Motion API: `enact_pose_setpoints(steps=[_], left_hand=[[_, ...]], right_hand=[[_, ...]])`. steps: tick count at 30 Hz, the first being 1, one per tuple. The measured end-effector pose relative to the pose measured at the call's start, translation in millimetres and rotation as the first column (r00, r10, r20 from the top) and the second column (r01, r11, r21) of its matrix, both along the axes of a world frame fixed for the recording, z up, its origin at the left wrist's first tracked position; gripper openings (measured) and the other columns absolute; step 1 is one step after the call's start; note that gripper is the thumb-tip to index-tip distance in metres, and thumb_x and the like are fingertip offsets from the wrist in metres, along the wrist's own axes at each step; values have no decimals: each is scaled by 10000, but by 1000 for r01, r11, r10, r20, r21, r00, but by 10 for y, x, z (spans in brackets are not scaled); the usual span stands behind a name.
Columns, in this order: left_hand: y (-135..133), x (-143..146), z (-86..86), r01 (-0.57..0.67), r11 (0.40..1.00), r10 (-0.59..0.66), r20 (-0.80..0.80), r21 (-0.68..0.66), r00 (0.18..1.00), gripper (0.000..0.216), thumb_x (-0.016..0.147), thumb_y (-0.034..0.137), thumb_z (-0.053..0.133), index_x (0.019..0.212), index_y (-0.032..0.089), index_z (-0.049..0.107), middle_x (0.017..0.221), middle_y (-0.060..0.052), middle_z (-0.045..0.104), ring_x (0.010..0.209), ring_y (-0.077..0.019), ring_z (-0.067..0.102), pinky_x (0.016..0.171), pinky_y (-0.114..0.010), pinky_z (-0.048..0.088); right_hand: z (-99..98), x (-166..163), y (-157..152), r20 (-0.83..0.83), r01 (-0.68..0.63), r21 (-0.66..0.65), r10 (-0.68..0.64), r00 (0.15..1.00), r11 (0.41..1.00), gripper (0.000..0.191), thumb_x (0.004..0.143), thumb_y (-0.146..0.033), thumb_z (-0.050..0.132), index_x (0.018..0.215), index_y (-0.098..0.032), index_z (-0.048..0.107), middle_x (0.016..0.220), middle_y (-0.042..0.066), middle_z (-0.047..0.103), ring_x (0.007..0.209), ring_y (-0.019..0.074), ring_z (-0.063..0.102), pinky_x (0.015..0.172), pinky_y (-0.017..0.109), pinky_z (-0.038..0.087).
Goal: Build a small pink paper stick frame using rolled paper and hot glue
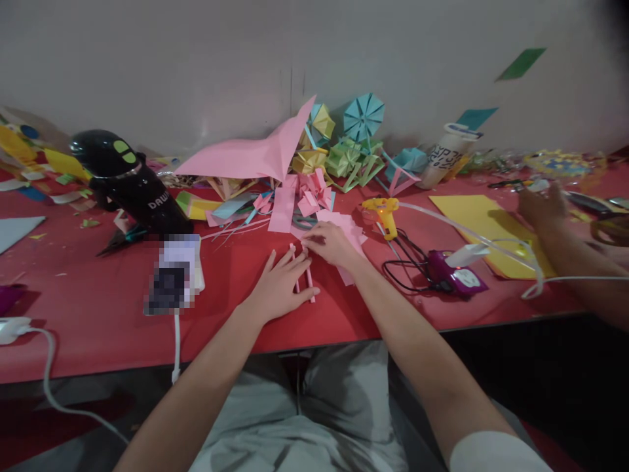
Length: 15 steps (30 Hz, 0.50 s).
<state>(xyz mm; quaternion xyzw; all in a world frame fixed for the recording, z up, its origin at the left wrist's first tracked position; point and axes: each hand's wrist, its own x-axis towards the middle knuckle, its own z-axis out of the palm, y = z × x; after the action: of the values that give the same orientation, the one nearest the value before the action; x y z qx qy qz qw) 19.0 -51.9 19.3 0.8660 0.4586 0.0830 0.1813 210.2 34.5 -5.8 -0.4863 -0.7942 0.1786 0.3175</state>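
My left hand [279,286] lies flat with its fingers spread over narrow folded pink paper strips [310,286] on the red table. One strip end shows by the thumb, another between the fingers. At the far ends of the strips, my right hand [332,244] has thumb and fingertips pinched together on a strip end. Its fingertips partly hide what they grip. Just behind the hands are a loose flat pink paper piece [282,211], scissors handles [305,223] and pink folded paper pieces [314,193]. More pink sheets [344,229] lie under and beside my right wrist.
A yellow glue gun [384,214] and a purple power socket [457,274] with cables are to the right. Yellow sheets [472,226] lie beyond, near another person's hand [543,206]. On the left stand a black bottle [135,187] and a blurred phone-like object [171,275]. Paper umbrellas [363,117] line the wall.
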Motion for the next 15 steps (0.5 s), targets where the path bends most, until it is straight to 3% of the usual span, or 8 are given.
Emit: enact_pose_setpoints(steps=[4,8,12,15], left_hand=[[-9,-8,16,3,1000,-3,-18,5,1000,692,921,593,494,1490,204,422,1616,-48,274,1528,-279,155,1243,-551,50],[-13,-17,6,10,1000,-10,-5,24,1000,659,947,566,462,1511,232,386,1622,-44,259,1525,-277,171,1242,-550,49],[-11,-26,-23,13,999,-13,21,32,1000,588,992,518,380,1506,232,392,1612,-47,297,1521,-260,193,1240,-551,44],[0,-39,-37,-3,1000,2,51,26,999,533,1015,469,329,1482,230,426,1606,-50,319,1516,-251,216,1235,-559,74]], right_hand=[[58,130,41,-127,88,61,-79,989,994,189,841,-262,634,949,-177,764,914,85,707,844,204,620,810,353,485],[117,400,63,-187,353,51,-339,922,934,195,828,-237,584,907,-167,747,902,81,714,772,191,627,790,345,499],[113,636,53,-108,508,-26,-508,855,861,193,796,-236,574,865,-158,736,853,85,727,794,216,642,783,350,496],[72,707,50,-17,549,-51,-550,835,835,224,780,-347,635,848,-152,721,834,92,721,783,220,636,749,343,481]])
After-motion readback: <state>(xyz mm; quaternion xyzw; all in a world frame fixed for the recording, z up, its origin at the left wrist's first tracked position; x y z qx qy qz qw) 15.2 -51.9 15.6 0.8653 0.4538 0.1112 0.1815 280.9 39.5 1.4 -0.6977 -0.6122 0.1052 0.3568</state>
